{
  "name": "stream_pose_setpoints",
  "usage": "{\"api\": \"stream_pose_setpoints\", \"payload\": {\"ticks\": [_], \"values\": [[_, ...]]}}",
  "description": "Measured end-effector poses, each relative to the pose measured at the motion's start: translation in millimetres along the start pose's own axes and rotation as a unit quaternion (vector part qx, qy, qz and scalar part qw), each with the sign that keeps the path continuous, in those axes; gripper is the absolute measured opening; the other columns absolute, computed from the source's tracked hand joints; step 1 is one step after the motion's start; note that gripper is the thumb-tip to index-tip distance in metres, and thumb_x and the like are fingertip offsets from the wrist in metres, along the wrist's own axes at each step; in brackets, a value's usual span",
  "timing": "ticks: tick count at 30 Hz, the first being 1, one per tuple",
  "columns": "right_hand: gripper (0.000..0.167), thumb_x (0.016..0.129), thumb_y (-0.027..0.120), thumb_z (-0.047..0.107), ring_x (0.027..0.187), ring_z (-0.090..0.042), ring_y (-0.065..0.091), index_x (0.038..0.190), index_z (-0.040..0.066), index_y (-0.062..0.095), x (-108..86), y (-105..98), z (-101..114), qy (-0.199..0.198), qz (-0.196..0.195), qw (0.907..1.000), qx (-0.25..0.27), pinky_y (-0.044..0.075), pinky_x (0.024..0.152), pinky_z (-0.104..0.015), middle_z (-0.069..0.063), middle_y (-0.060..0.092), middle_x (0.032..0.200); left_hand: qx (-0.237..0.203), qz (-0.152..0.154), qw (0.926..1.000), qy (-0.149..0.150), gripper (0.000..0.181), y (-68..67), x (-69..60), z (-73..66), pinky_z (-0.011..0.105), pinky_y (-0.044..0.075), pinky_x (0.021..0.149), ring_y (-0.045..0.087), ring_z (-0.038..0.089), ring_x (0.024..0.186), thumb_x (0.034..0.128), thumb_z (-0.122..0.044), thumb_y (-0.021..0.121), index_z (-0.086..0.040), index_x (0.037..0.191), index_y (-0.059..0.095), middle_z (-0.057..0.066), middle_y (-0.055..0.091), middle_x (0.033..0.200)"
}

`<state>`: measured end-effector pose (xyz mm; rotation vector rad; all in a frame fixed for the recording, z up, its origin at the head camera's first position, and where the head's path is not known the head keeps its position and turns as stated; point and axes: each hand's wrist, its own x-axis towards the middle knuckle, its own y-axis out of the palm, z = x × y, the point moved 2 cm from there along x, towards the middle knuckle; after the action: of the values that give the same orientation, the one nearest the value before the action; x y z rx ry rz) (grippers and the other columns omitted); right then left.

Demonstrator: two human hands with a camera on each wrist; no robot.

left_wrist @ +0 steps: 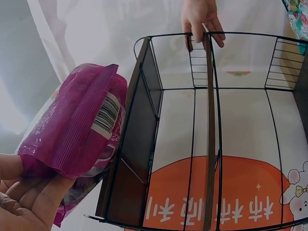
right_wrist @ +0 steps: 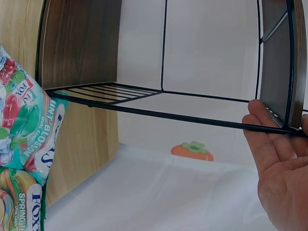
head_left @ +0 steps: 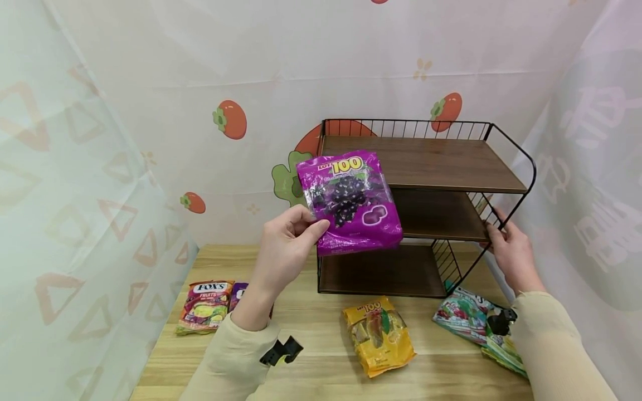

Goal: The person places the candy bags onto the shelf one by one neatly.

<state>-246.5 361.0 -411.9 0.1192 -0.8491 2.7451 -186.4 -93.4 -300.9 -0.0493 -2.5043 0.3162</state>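
My left hand (head_left: 288, 245) pinches the lower left edge of a purple LOT 100 candy bag (head_left: 351, 203), thumb on its front. The bag is raised in front of the three-tier shelf rack (head_left: 426, 161), which has brown boards and black wire sides. In the left wrist view the bag's back seam and barcode face the camera. At the rack's right side, my right hand (head_left: 514, 253) grips the frame at the end of the middle board. In the right wrist view, the fingers (right_wrist: 269, 139) reach around the wire and board edge; the thumb is mostly cut off.
On the wooden table, a yellow LOT 100 bag (head_left: 379, 336) lies before the rack. A Fox's fruits bag (head_left: 205, 306) and a partly hidden purple bag (head_left: 238, 292) lie left. A Mint Blossom bag (right_wrist: 24, 115) and a Spring Tea bag (right_wrist: 19, 197) lie by the rack's right foot.
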Motion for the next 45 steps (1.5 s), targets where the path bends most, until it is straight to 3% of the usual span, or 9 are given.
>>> {"api": "stream_pose_setpoints", "payload": {"ticks": [2,6,9,17,26,32,45], "values": [[0.059,0.111,0.039,0.037,0.081,0.011,0.063,0.164,0.033,0.015,-0.9,-1,1,-0.003,0.002,1.0000,-0.003,0.050,0.073,-0.007,-0.021,0.060,0.131,0.001,-0.003,1.0000,-0.002,0.015,1.2,0.2,0.9,0.026,0.029,0.047,0.039,0.015,0.052,0.0942,-0.009,0.074,-0.007,0.084,0.063,0.002,0.052,0.060],[0.058,0.111,0.038,0.036,0.081,0.012,0.061,0.164,0.033,0.014,-2.6,-1,4,-0.007,0.008,0.9999,-0.003,0.050,0.073,-0.007,-0.027,0.058,0.135,0.003,-0.009,1.0000,0.001,0.017,2.6,-0.2,1.6,0.026,0.028,0.047,0.037,0.015,0.052,0.0946,-0.010,0.074,-0.007,0.083,0.062,0.001,0.050,0.059],[0.058,0.111,0.037,0.036,0.080,0.013,0.059,0.164,0.033,0.014,-3.4,-1,7,-0.008,0.013,0.9999,0.000,0.049,0.072,-0.007,-0.034,0.048,0.145,0.006,-0.013,0.9999,0.006,0.017,2.9,-1.4,2.1,0.026,0.028,0.048,0.037,0.015,0.052,0.0950,-0.009,0.073,-0.007,0.083,0.061,0.000,0.049,0.058],[0.057,0.111,0.036,0.036,0.082,0.009,0.062,0.164,0.035,0.014,-5.5,-2,13,-0.015,0.019,0.9997,-0.006,0.050,0.073,-0.007,-0.034,0.045,0.148,-0.005,-0.025,0.9997,-0.001,0.017,4.5,-0.7,1.0,0.027,0.028,0.047,0.038,0.016,0.052,0.0958,-0.011,0.072,-0.007,0.084,0.061,0.001,0.050,0.058],[0.058,0.111,0.038,0.036,0.081,0.009,0.064,0.164,0.034,0.014,-4.4,-2,12,-0.014,0.020,0.9996,-0.012,0.052,0.074,-0.009,-0.020,0.059,0.132,-0.021,-0.032,0.9991,-0.016,0.014,6.0,10.8,0.1,0.025,0.030,0.047,0.041,0.017,0.053,0.0968,-0.012,0.071,-0.006,0.088,0.062,0.009,0.056,0.062],[0.059,0.111,0.036,0.036,0.082,0.010,0.062,0.164,0.032,0.012,-5.0,-2,11,-0.010,0.024,0.9995,-0.019,0.051,0.073,-0.009,-0.030,0.053,0.140,-0.015,-0.039,0.9990,-0.016,0.014,5.7,14.5,0.4,0.026,0.028,0.047,0.040,0.016,0.051,0.0970,-0.012,0.071,-0.005,0.088,0.062,0.004,0.053,0.059],[0.058,0.111,0.036,0.036,0.081,0.010,0.062,0.164,0.032,0.013,-5.6,-2,11,-0.016,0.020,0.9996,-0.009,0.050,0.073,-0.007,-0.034,0.049,0.145,-0.019,-0.052,0.9982,-0.022,0.013,4.3,22.0,0.5,0.025,0.031,0.048,0.041,0.012,0.050,0.0960,-0.011,0.072,-0.004,0.087,0.064,0.003,0.057,0.059]]}}
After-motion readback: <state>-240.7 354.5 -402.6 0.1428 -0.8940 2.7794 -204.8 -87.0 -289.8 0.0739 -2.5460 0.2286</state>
